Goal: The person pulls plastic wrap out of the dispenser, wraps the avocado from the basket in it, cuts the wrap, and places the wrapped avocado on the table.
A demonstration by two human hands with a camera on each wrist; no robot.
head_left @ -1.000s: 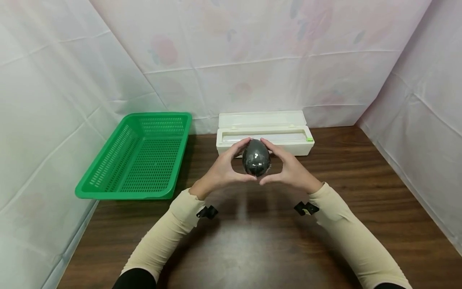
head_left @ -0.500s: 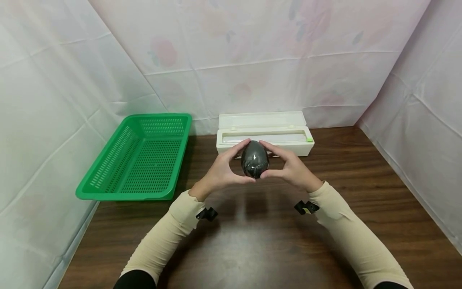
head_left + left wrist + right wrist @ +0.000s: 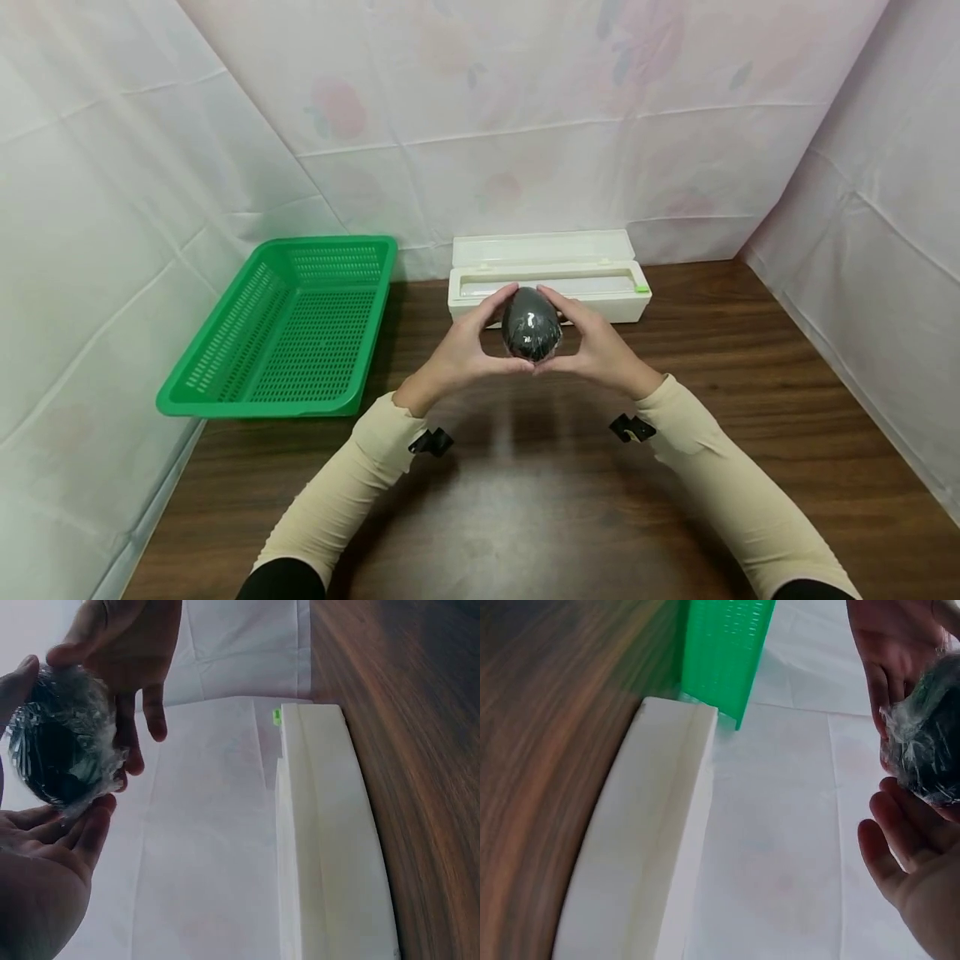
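While both hands cup wrapped dark egg (image 3: 532, 323), dispenser box (image 3: 550, 278) behind

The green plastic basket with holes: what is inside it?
Nothing can be seen inside the green plastic basket: the head view shows only its perforated floor and walls. Its near wall hides a narrow strip of the floor, so that part cannot be checked.
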